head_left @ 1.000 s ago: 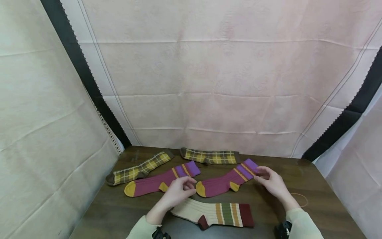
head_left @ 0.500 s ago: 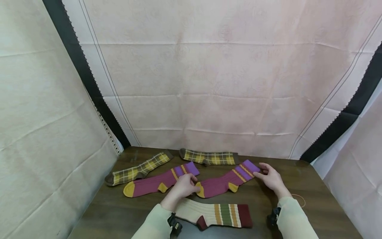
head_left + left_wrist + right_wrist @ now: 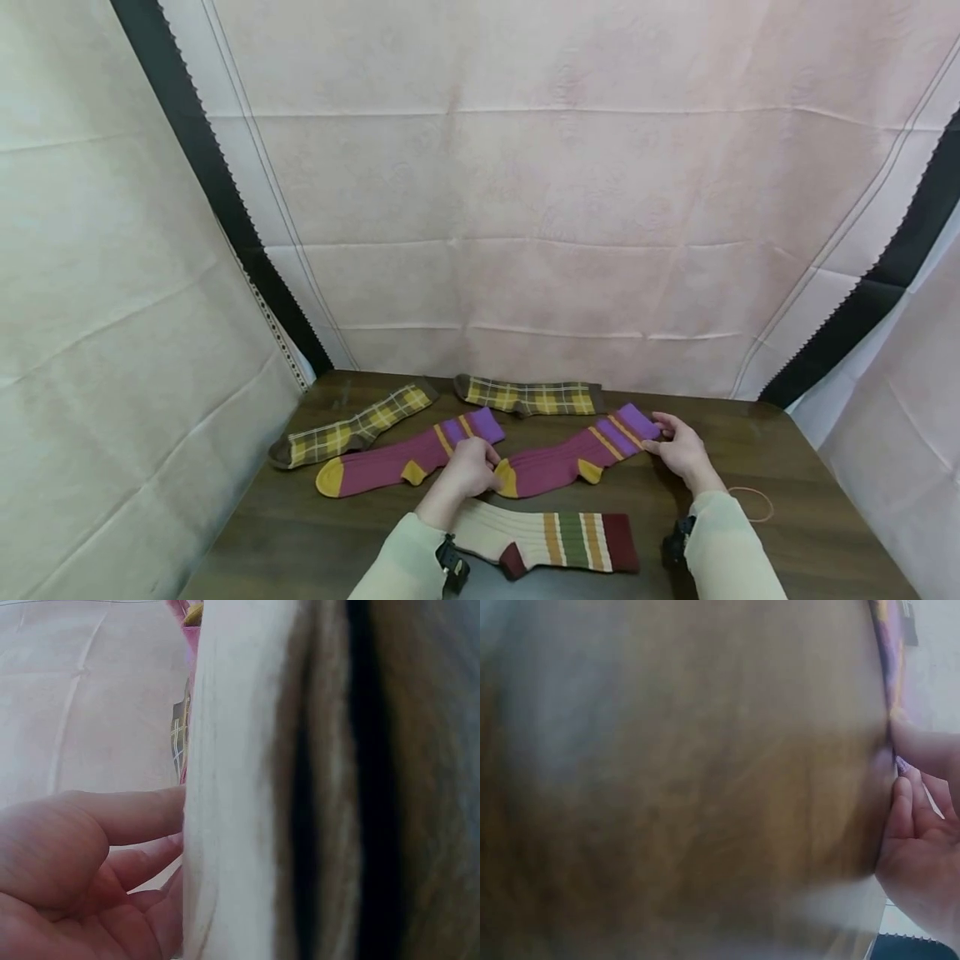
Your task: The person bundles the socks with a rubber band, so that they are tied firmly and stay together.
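Observation:
A maroon sock [image 3: 551, 467] with yellow toe and heel and a striped purple cuff lies flat at the centre right. My left hand [image 3: 470, 468] holds its toe between thumb and fingers; in the left wrist view those fingertips are hidden behind a blurred white sock [image 3: 236, 780]. At the other end, my right hand [image 3: 681, 450] pinches the purple cuff, a strip of purple showing by its fingers in the right wrist view. The matching maroon sock [image 3: 390, 469] lies to the left. Below my left hand is the cream sock [image 3: 525, 533] with striped leg, partly covered by my wrist.
Two yellow plaid socks lie along the back, one plaid sock [image 3: 528, 396] level and the other plaid sock [image 3: 352, 429] slanting at the left. A thin loop [image 3: 767, 507] lies right of my right wrist on the wooden table [image 3: 817, 533]. Pale fabric walls [image 3: 525, 250] stand around it.
My left hand has reached forward and right onto the toe of the right maroon sock. Its cuff end has shifted slightly right with my right hand. The other socks lie as before.

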`<state>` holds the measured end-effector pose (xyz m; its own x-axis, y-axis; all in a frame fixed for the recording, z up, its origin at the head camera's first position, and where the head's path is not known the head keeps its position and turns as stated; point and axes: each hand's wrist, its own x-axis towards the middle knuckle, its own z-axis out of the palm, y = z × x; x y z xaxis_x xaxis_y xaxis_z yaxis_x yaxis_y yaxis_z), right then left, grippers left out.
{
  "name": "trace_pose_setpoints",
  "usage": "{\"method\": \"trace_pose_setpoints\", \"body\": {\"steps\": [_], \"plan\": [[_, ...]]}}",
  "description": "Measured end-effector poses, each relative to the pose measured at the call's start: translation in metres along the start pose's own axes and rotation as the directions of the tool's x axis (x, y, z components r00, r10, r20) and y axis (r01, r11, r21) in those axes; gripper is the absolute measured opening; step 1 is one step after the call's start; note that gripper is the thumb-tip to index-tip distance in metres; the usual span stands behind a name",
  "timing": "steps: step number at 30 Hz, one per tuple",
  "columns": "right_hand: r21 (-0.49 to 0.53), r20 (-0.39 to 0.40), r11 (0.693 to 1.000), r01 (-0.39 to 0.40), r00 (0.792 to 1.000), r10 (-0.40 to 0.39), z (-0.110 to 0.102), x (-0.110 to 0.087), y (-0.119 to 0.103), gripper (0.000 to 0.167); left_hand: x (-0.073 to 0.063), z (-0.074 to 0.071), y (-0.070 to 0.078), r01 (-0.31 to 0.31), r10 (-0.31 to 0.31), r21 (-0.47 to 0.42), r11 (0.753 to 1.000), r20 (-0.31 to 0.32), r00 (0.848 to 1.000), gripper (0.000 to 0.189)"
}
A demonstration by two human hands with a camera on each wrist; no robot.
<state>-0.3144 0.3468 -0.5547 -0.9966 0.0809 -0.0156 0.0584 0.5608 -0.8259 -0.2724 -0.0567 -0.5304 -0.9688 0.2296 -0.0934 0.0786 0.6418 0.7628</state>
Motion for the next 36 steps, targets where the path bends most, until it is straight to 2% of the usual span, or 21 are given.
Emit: {"method": "trace_pose_setpoints", "body": {"steps": [6, 11, 18, 26, 36], "plan": [[0.026, 0.055, 0.999, -0.027, 0.998, 0.026, -0.0041, -0.0006, -0.0071, 0.064, 0.0009, 0.0, -0.0035, 0.001, -0.001, 0.005, 1.0, -0.009, 1.0, 0.027], [-0.008, 0.096, 0.999, -0.04, 0.995, 0.041, -0.0074, -0.0038, -0.0062, 0.058, 0.0012, 0.0011, -0.0021, 0.008, -0.008, 0.015, 1.0, -0.003, 1.0, 0.026], [-0.045, 0.065, 0.999, -0.03, 0.997, 0.033, -0.0053, -0.0057, -0.0057, 0.052, -0.0009, 0.0011, 0.0016, 0.0, 0.0, 0.035, 0.999, 0.0, 1.0, 0.025], [-0.013, 0.039, 0.998, -0.057, 0.998, 0.058, -0.005, -0.0071, -0.0033, 0.045, -0.002, 0.0017, 0.0005, 0.01, -0.01, 0.015, 1.0, 0.0, 1.0, 0.025], [0.049, 0.071, 0.998, -0.05, 0.996, 0.047, -0.0103, -0.0092, -0.0053, 0.055, -0.0004, 0.0009, 0.0011, 0.024, -0.024, 0.012, 1.0, 0.005, 1.0, 0.026]]}}
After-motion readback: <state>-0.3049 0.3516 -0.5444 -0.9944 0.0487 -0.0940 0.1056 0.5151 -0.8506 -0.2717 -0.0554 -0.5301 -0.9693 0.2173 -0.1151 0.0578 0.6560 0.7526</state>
